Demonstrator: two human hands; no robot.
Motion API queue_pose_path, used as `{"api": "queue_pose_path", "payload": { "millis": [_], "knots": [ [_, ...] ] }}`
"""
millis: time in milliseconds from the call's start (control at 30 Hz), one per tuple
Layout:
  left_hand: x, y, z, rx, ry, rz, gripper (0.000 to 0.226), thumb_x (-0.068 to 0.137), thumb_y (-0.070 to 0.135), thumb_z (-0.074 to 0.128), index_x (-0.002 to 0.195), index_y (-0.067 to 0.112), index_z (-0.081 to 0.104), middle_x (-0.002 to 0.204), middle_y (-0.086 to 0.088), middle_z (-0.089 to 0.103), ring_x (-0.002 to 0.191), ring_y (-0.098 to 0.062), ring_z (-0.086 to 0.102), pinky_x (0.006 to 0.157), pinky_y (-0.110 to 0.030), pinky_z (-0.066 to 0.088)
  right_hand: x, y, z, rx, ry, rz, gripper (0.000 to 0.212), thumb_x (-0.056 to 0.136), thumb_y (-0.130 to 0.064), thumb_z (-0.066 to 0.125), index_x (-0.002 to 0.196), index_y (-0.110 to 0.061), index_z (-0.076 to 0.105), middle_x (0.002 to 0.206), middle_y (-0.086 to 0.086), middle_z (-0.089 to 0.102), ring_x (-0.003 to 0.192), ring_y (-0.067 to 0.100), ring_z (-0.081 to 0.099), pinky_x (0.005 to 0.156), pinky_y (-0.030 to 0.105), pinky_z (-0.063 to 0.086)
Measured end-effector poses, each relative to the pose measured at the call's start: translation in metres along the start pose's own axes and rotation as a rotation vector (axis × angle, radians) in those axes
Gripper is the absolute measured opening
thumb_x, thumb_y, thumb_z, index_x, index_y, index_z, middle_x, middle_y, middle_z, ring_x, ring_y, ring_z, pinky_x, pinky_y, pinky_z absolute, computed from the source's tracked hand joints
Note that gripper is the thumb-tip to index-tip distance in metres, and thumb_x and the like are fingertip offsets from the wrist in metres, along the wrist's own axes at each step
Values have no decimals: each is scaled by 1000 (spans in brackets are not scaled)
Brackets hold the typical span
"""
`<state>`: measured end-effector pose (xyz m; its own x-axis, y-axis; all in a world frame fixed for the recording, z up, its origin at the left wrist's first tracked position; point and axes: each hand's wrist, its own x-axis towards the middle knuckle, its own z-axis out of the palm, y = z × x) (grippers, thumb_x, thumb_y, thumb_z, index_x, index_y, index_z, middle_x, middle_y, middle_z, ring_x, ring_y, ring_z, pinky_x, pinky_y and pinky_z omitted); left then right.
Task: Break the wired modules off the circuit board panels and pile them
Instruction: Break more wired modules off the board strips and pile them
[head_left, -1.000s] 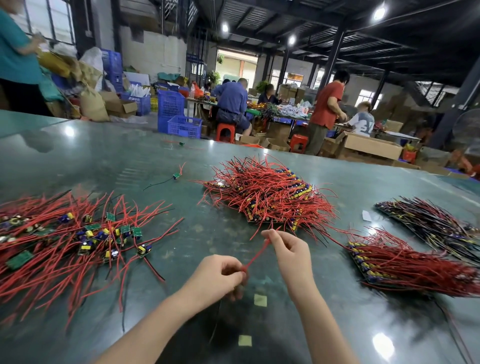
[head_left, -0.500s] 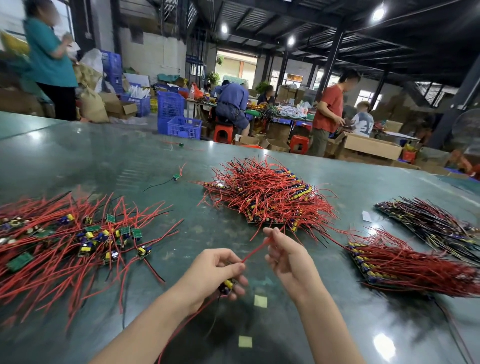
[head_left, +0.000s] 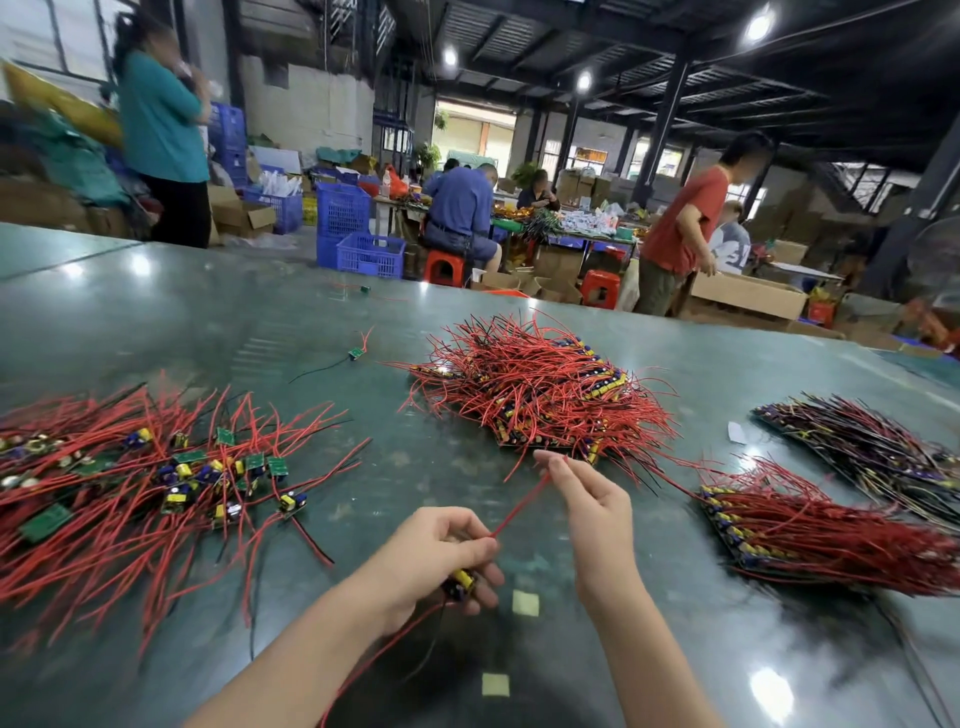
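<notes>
Nearest the camera, two pale square patches (head_left: 525, 603) lie on the glossy green table (head_left: 675, 374). Just beyond them the left hand (head_left: 441, 556) curls its fingers around a small wired module (head_left: 461, 581), whose yellow part peeks out beneath the fingers, while thin leads trail toward the near edge. A red wire (head_left: 519, 506) runs from that fist up and right to the right hand (head_left: 592, 509), which pinches its far end between thumb and fingertips. The module seems already freed from its panel, so the step in hand looks like untangling or straightening its lead before setting it down.

To the left lies the spread pile of loose modules (head_left: 171, 478), green boards and red leads fanned out. The next move likely calls for the right hand to let go and the left to carry the module over onto that pile.

Farther off, a heap of uncut panels (head_left: 540, 395) sits at centre, with two more panel stacks (head_left: 810, 535) to the right. A stray module (head_left: 355, 354) lies alone beyond. Past the table's far edge, people work among blue crates (head_left: 370, 253).
</notes>
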<state>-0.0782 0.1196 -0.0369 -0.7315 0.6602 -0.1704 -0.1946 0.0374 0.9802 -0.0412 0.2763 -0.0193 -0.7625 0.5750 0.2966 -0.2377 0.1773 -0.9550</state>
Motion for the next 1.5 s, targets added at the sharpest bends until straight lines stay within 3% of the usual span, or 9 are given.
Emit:
{"api": "queue_pose_path", "payload": {
  "millis": [233, 433, 633, 733, 867, 1033, 1200, 1333, 1500],
  "knots": [
    [1, 2, 1, -102, -79, -54, 12, 91, 5, 57, 81, 6, 52, 61, -9, 66, 49, -19, 64, 42, -23, 48, 4, 0, 2, 684, -86, 515, 37, 93, -18, 49, 68, -15, 75, 65, -4, 62, 58, 7, 48, 57, 23, 31],
    [4, -6, -4, 17, -2, -33, 15, 91, 4, 58, 77, 7, 54, 63, -12, 67, 49, -21, 64, 42, -23, 48, 3, 2, -5, -74, 14, 119, 24, 88, -20, 61, 70, -26, 77, 72, -12, 71, 67, -9, 59, 66, 12, 40],
    [5, -10, -6, 82, 14, -15, 14, 91, 3, 57, 78, 6, 53, 63, -13, 67, 49, -22, 63, 42, -23, 46, 11, 6, -16, -59, 76, 79, 25, 90, -27, 60, 72, -30, 76, 70, -8, 71, 69, 2, 59, 75, 26, 43],
    [5, -8, -5, 23, 28, -1, 14, 91, 3, 58, 78, 6, 53, 62, -13, 66, 48, -22, 63, 41, -23, 47, 13, 6, -12, 109, 95, 216, 24, 87, -39, 59, 79, -23, 76, 74, -8, 67, 55, 2, 45, 60, 22, 36],
    [5, -7, -3, -37, 29, -4, 11, 90, 4, 59, 80, 4, 55, 61, -13, 65, 48, -21, 62, 40, -23, 47, 10, 5, -8, 203, -105, 339, 47, 68, -55, 61, 86, -14, 75, 72, -9, 65, 52, 4, 37, 54, 22, 30],
    [5, -7, -2, -38, 13, -15, 9, 89, 4, 60, 82, 3, 55, 62, -13, 65, 49, -23, 62, 41, -24, 47, 8, 3, -9, 221, -112, 252, 27, 60, -39, 72, 82, -23, 78, 65, -10, 63, 55, 6, 36, 59, 23, 31],
    [5, -8, -1, -31, -6, -25, 9, 89, 6, 61, 83, 2, 56, 63, -13, 66, 51, -24, 63, 43, -24, 47, 7, 2, -10, 169, -84, 201, 6, 77, -21, 72, 81, -20, 77, 65, -10, 65, 57, 6, 40, 59, 21, 34],
    [5, -7, -2, -56, -32, -28, 9, 89, 7, 61, 82, 3, 56, 64, -13, 66, 52, -23, 63, 43, -24, 47, 7, 3, -9, 121, 0, 99, 10, 79, -12, 71, 74, -20, 74, 65, -12, 69, 57, -6, 55, 56, 6, 41],
    [3, -2, 2, -151, -87, -55, 10, 88, 9, 60, 81, 6, 54, 63, -10, 65, 50, -20, 63, 42, -22, 47, 7, 6, -8, 129, 126, -32, 20, 78, -7, 72, 67, -23, 74, 66, -10, 70, 62, -3, 57, 61, 7, 45]
  ]
}}
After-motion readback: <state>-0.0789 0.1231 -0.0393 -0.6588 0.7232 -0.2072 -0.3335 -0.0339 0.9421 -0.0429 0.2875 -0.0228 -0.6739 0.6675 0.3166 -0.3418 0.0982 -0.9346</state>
